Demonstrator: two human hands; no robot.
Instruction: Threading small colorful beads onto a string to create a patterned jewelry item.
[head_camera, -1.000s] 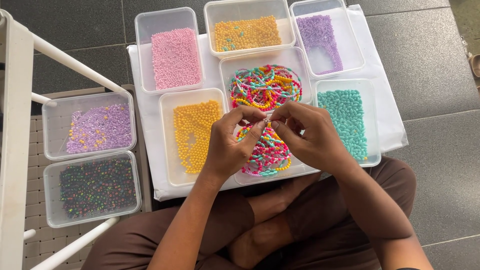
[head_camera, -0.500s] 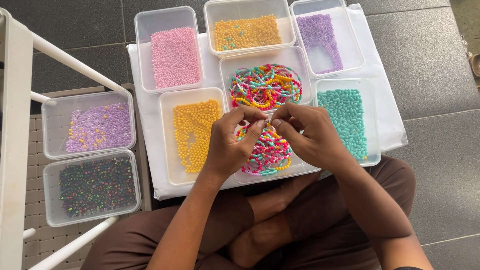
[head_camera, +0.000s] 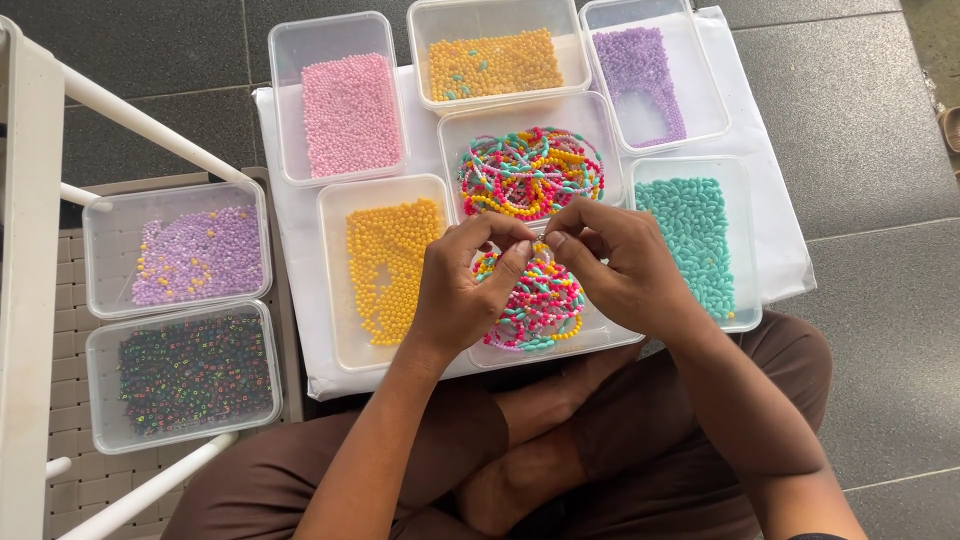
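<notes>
Hands (head_camera: 545, 265) pinch together above crowded bead tubs (head_camera: 385, 270).

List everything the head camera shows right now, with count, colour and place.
pink bead tub: 1, clear, top left of cloth
orange bead tub: 1, top centre
purple bead tub: 1, top right
yellow bead tub: 1, left of hands
teal bead tub: 1, right of hands
beaded strands tub: 1, multicolour, under hands
lilac bead tub: 1, far left
dark bead tub: 1, lower left
white cloth: 1, under tubs
left hand: pinching strand
right hand: pinching strand
</notes>
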